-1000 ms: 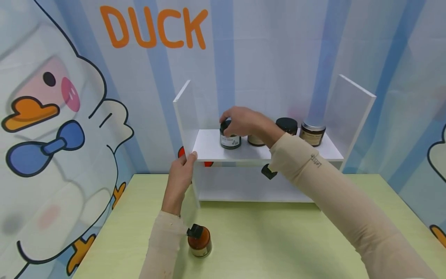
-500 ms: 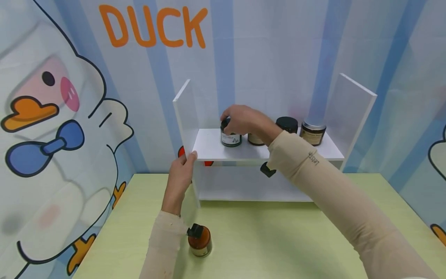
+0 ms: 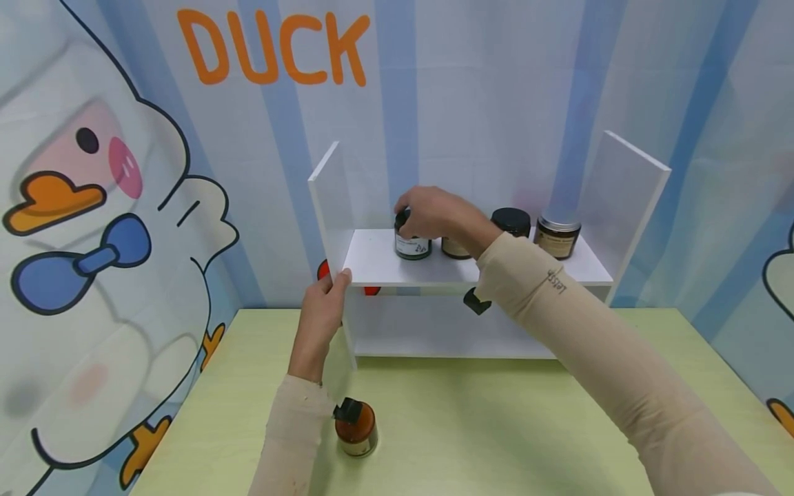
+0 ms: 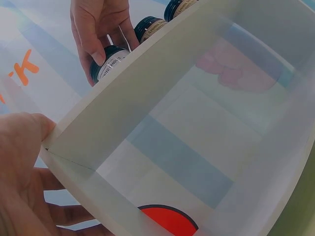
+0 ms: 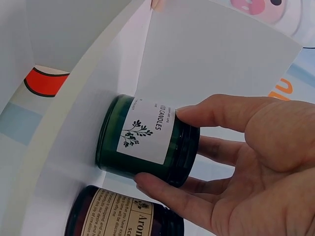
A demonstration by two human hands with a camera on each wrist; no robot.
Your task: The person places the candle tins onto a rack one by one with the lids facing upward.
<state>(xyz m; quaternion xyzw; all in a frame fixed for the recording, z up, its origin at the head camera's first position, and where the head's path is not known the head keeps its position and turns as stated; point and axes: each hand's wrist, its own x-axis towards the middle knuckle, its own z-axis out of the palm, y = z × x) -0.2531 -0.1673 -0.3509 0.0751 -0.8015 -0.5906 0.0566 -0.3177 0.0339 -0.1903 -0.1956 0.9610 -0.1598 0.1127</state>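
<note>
My right hand (image 3: 431, 212) holds a dark green candle jar (image 5: 147, 137) around its black lid, with thumb and fingers on opposite sides. The jar has a white label with a plant drawing and stands upright on the upper board of a white two-tier shelf (image 3: 397, 275), near its left end. My left hand (image 3: 325, 300) grips the shelf's left side panel at the height of that board, thumb on the front edge and fingers on the outer side. Beside the green jar stands an amber candle jar (image 5: 128, 216) with a beige label, partly hidden by my right hand in the head view.
Farther right on the upper board are a black-lidded jar (image 3: 511, 220) and a silver-lidded jar (image 3: 556, 238). An amber bottle (image 3: 356, 437) stands on the pale green table (image 3: 471, 427) by my left forearm. A duck-print curtain (image 3: 465, 103) hangs behind the shelf.
My right hand and the green candle jar have shifted very slightly to the right along the board. My left hand stays on the side panel.
</note>
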